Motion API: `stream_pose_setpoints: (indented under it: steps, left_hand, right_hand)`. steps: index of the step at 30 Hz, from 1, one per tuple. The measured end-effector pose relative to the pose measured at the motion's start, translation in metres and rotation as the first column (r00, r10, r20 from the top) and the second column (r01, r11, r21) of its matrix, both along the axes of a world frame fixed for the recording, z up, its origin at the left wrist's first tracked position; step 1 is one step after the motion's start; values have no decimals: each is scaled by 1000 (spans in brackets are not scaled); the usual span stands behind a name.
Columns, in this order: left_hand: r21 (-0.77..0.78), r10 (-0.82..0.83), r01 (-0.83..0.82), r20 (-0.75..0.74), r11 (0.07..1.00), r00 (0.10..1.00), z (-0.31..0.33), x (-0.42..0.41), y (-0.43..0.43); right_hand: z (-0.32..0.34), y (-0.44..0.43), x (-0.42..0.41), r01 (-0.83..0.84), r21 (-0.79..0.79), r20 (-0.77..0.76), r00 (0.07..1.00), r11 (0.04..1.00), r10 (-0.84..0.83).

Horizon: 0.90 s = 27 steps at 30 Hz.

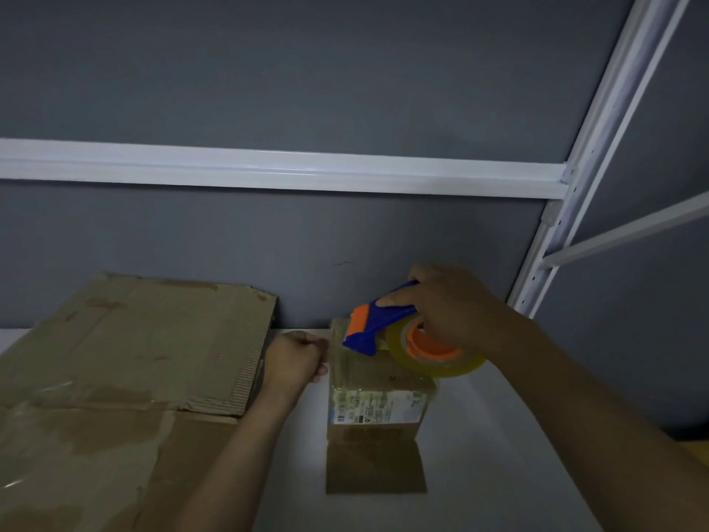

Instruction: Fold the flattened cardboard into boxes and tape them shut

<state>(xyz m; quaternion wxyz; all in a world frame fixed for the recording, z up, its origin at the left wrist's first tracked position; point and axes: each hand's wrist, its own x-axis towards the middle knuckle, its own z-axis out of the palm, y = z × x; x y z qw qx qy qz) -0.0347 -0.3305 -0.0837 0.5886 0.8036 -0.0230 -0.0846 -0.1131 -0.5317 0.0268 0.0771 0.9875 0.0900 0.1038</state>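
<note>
Now, right hand [449, 312] around tape dispenser [378, 324].

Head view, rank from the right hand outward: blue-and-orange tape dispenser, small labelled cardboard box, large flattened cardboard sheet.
1. Blue-and-orange tape dispenser: in the right hand.
2. Small labelled cardboard box: just beneath.
3. Large flattened cardboard sheet: far left.
</note>
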Motion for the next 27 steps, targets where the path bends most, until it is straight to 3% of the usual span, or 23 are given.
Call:
stream_pose_setpoints:
  steps: [3,8,10,12,15,18,22,25,27]
  left_hand:
    - [-1,-32,32,-14,999,999,-6,-2,3]
    - [328,-177,139,90,934,980,-15,-13,9]
    - [242,-192,137,220,961,956,-11,-19,6]
    - [63,-340,335,231,940,912,-4,-23,1]
    - [111,-576,565,182,817,797,-8,-24,-6]
    - [129,-578,564,198,816,791,-13,-17,-6]
    - [445,-648,498,300,744,700,-11,-8,-6]
    - [392,-654,537,288,747,700,-8,-3,-4]
    - [492,-660,484,285,723,695,-8,1,-1]
  right_hand:
    - [1,3,4,-10,-2,-5,1000,1000,10]
    - [-1,3,7,25,46,-110,994,999,-20]
    - [1,4,5,14,13,-96,995,1000,-13]
    - [2,6,5,-7,-17,-87,996,1000,5]
    - [6,6,6,-6,-1,-85,996,1000,6]
    - [15,5,4,11,81,-196,981,997,5]
    - [26,-5,4,-23,195,-257,963,981,74]
    - [27,-11,4,-19,244,-246,966,970,81]
    - [28,-15,4,-24,261,-247,965,965,91]
